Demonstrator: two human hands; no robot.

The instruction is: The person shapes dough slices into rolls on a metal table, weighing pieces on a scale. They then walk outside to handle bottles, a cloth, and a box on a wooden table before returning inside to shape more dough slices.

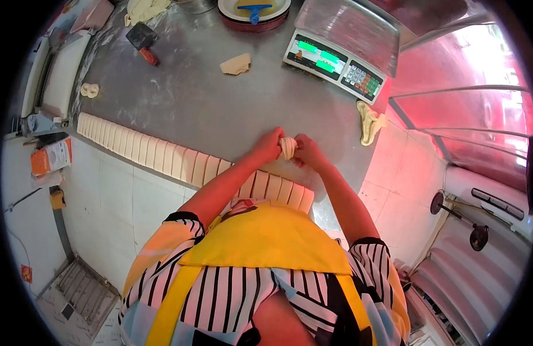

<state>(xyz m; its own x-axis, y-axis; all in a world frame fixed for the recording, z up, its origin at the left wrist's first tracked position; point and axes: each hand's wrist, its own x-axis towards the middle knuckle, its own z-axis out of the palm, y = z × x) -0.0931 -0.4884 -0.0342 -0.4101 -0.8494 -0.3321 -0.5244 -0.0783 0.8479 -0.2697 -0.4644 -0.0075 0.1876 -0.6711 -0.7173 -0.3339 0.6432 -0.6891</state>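
Between my two hands, above the metal table, is a twisted piece of dough [288, 148]. My left hand [271, 144] grips its left side with curled fingers. On the other side my right hand [307, 151] pinches it, and some of those fingers are hidden. A long row of cut dough strips [163, 153] lies along the table's near edge, running under my left forearm toward my apron. Farther off on the table rests a flat, loose scrap of dough [236, 64].
A digital scale [335, 63] stands at the back right, with a dough lump [368, 123] by the table's right edge. A scraper with a red handle [144, 45], a small dough twist [89, 90] and a bowl [254, 23] holding a blue-handled tool sit on the metal table [186, 86].
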